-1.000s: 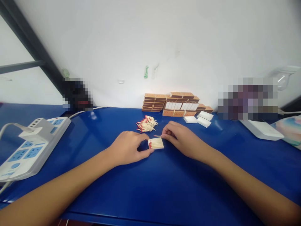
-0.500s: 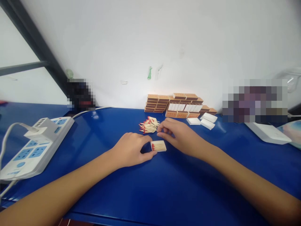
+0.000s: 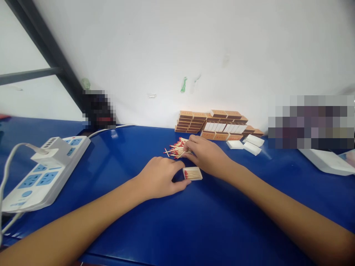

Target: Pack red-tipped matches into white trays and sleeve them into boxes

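Note:
A small white tray with red-headed matches in it lies on the blue table. My left hand grips its left end between thumb and index finger. Just behind the tray is a loose pile of matches with red heads. My right hand reaches over the pile's right side, its fingers pinched on a match that slants down to the left. The right fingertips are partly hidden behind that hand.
Stacked brown matchboxes stand against the wall behind the pile. Several white trays lie at their right front. A white power strip with a plugged-in cable is at the left, and a white device at the right.
My right hand has moved left onto the pile and now pinches a match. A match has shifted out to the pile's left. My left hand still holds the tray; the view has turned slightly left.

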`<state>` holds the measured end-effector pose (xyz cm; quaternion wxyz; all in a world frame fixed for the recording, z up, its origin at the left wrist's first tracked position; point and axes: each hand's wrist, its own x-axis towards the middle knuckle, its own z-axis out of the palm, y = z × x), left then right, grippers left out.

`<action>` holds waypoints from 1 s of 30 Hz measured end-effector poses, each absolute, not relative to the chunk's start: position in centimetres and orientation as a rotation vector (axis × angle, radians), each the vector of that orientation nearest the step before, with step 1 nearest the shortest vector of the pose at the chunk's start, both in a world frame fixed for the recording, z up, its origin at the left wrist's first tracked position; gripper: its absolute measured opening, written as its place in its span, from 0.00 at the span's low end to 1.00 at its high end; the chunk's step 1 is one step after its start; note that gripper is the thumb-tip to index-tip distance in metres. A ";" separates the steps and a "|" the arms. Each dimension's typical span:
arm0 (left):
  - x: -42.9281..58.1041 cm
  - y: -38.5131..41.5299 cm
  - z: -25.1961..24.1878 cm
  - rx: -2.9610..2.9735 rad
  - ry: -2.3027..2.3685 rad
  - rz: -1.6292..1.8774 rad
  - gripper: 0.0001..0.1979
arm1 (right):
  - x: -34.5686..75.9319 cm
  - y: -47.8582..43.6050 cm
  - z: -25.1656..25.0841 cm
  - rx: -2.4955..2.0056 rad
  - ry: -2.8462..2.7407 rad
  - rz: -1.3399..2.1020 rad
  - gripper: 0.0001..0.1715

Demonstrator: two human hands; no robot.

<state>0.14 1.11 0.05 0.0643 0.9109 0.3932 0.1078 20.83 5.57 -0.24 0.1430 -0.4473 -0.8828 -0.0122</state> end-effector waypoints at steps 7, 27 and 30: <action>0.1 1.1 0.1 2.760 1.205 0.339 0.17 | 22.0 5.3 0.6 -1.275 -2.483 0.027 0.11; 0.5 0.7 0.0 2.741 1.159 0.346 0.16 | 24.9 -0.1 0.9 -1.283 -2.447 0.564 0.04; 0.6 0.7 -0.3 2.758 1.156 0.353 0.17 | 25.3 0.0 0.7 -1.297 -2.441 0.579 0.04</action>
